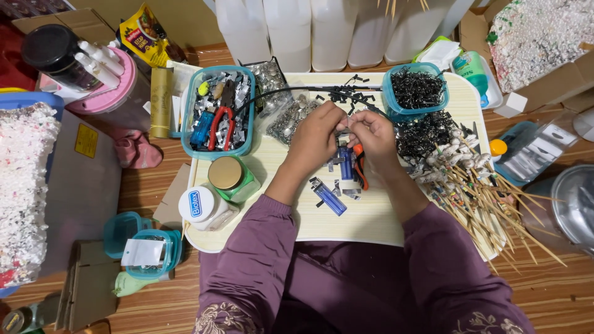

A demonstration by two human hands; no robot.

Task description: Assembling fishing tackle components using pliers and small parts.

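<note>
**Two hands pinch a small piece over a crowded counter**

A pale wood-grain counter [371, 216] sits on a wooden floor, crammed with clutter. Both hands meet at its middle: the left hand [315, 137] and right hand [373, 133] each close a narrow grip on a tiny piece [344, 125], too small and too covered by fingertips to identify. Just below the grip lie a blue lighter [328, 196] and orange-handled pliers [360, 166]; bamboo skewers [495, 204] fan out to its right.
</note>
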